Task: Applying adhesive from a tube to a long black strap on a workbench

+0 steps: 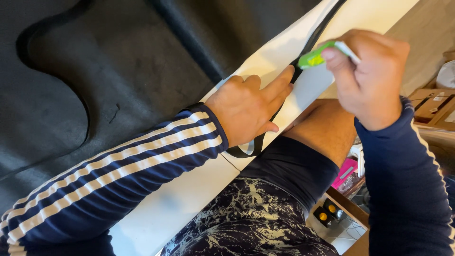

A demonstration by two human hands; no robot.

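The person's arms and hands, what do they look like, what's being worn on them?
Both hands, the left hand and the right hand, are bare, with no gloves, rings or watch visible. Both arms wear dark navy long sleeves. The left sleeve carries white stripes running lengthwise to a plain cuff; the right sleeve shows a thin white stripe along its outer edge.

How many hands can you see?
2. The left hand presses flat on the black strip along the white table edge. The right hand is raised, holding a green tool. No others show.
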